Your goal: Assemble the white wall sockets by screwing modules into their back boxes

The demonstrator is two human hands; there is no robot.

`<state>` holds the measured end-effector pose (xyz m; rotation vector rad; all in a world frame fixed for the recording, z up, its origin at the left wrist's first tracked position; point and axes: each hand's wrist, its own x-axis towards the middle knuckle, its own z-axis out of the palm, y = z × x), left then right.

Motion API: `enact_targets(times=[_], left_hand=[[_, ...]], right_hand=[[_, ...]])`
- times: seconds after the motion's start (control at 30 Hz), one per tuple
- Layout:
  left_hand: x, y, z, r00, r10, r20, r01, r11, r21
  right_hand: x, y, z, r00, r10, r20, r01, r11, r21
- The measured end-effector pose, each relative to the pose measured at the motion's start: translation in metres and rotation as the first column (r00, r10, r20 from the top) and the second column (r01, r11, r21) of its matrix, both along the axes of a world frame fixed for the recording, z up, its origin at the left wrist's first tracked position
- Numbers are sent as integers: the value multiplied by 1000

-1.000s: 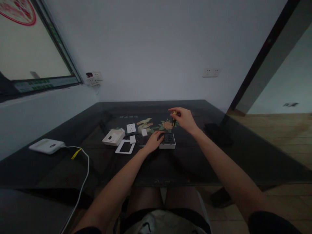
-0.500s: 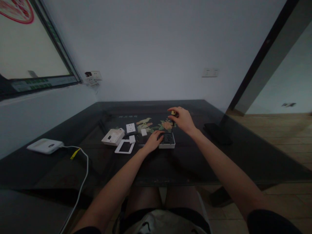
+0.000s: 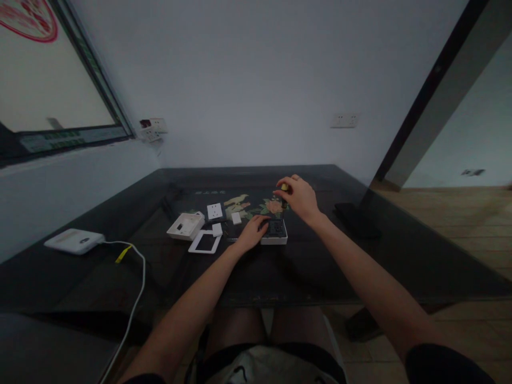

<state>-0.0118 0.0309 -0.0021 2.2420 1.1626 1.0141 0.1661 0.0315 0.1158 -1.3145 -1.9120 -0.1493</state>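
A white square box with a black socket insert (image 3: 274, 229) sits on the dark table in front of me. My left hand (image 3: 253, 231) grips the left side of this box, fingertips on its edge. Above its right rear corner, my right hand (image 3: 298, 196) pinches the yellow-topped handle of a screwdriver (image 3: 284, 196), held upright with its shaft pointing down to the insert. Left of my left hand lie a white frame (image 3: 205, 242), a white open box (image 3: 186, 226), a white socket plate (image 3: 215, 211) and two small white pieces (image 3: 236, 218).
A white device (image 3: 74, 240) with a pale cable and yellow tag lies at the left of the table (image 3: 320, 272). A black flat object (image 3: 357, 220) rests at the right. The wall with sockets stands behind the table.
The fingers of my right hand have shifted slightly around the screwdriver handle. My left hand stays at the box, and the view has tilted a little.
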Motion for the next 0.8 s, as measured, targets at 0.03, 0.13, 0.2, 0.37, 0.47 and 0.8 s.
enact_targets(times=[0.03,0.13,0.2,0.37,0.47,0.8], left_hand=[[0,0,0,1000,0,2,0,1000,-2],[-1,0,-1,1000,-4,8,4,1000,-6],[-1,-1,-2,1000,-6,11,6,1000,-4],[-1,0,-2,1000,-4,11,4,1000,6],[-1,0,-1,1000,-2,2,2,1000,-2],[-1,1,-3,1000,-3,-14,4,1000,8]], right_hand=[[1,1,0,1000,12,-6,-12,1000,1],[4,4,3,992,111,-61,-115,992,-55],[7,4,6,980,176,-92,-186,977,-104],[5,-1,8,981,185,-57,-189,979,-81],[1,-3,3,999,40,-27,-41,999,-14],[8,3,9,949,292,-114,-307,941,-140]])
